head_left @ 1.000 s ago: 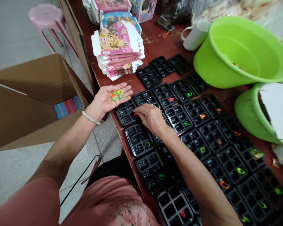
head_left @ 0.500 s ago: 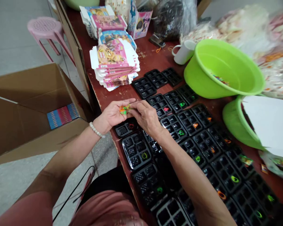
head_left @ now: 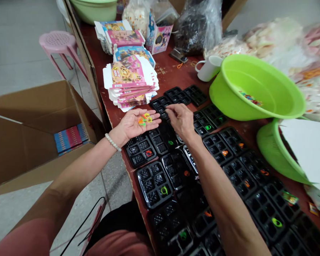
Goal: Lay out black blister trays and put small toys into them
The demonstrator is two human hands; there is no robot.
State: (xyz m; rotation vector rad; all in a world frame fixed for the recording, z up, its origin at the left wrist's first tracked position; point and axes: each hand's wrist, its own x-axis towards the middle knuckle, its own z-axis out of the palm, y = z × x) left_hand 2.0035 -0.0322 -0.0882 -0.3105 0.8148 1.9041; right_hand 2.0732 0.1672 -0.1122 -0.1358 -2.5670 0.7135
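My left hand (head_left: 138,122) is palm up with its fingers stretched out, above the near-left edge of the trays. Several small plastic rings (head_left: 144,119) in orange, yellow and green lie loose on its palm. To its right, my right hand (head_left: 181,120) is closed in a pinch over the black trays. Whatever is between its fingertips is too small to make out. Below the hands, a black compartment tray (head_left: 142,150) holds a red ring (head_left: 148,153) in one corner. Another black tray (head_left: 155,184) has a yellow-green ring (head_left: 164,190).
Stacked printed cartons (head_left: 130,76) stand behind my left hand. A green basin (head_left: 256,81) with small coloured pieces sits at the right, near a white mug (head_left: 209,68) and a green basket (head_left: 272,149). An open cardboard box (head_left: 29,121) is at the left, by a pink stool (head_left: 59,42).
My right hand has left my left palm and moved right and slightly up, over the trays. My left hand has flattened, showing the rings. The view has shifted slightly.
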